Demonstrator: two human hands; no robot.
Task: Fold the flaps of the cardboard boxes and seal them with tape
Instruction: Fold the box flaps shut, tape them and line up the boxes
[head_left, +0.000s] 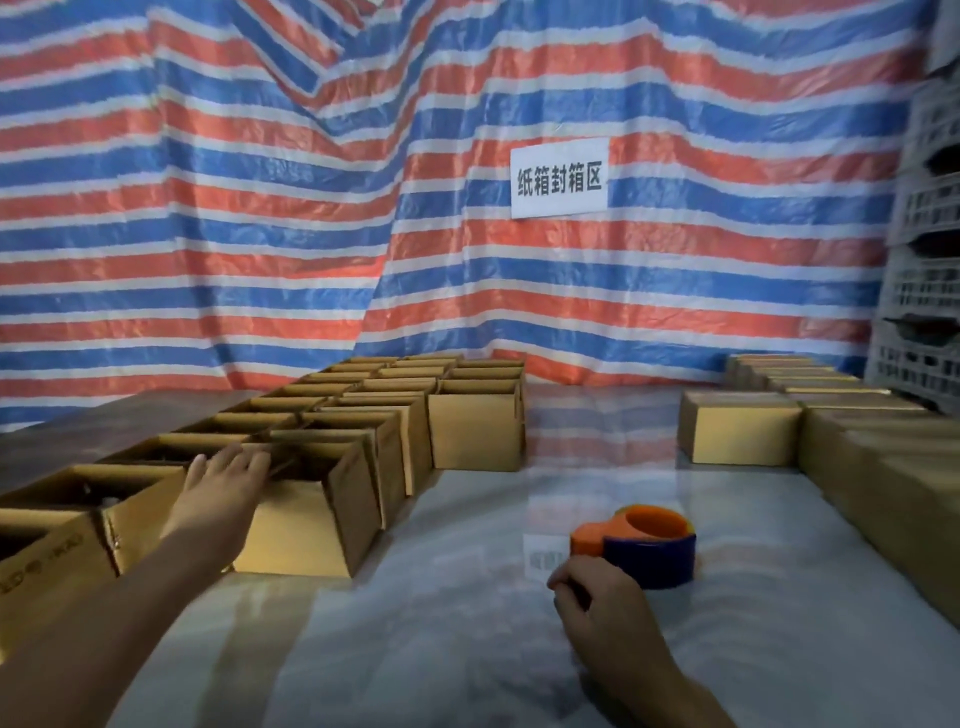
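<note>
Left hand (223, 478) flat, fingers spread, resting on the rim of the nearest open box (296, 530) in the left rows on the worktop (467, 639). Right hand (597, 587) curled just beside the tape dispenser (644, 551); can't tell if it grips anything. Box likely light, thin corrugated, walls flex. Hold at corners, fold along flap creases.

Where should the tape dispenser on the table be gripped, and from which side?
Probably best to grip the tape dispenser around its round blue body, coming from the near side, where the right hand sits. It lies flat with the orange core's opening facing up, so fingers could also hook into that hole. The orange tab juts left.
</note>
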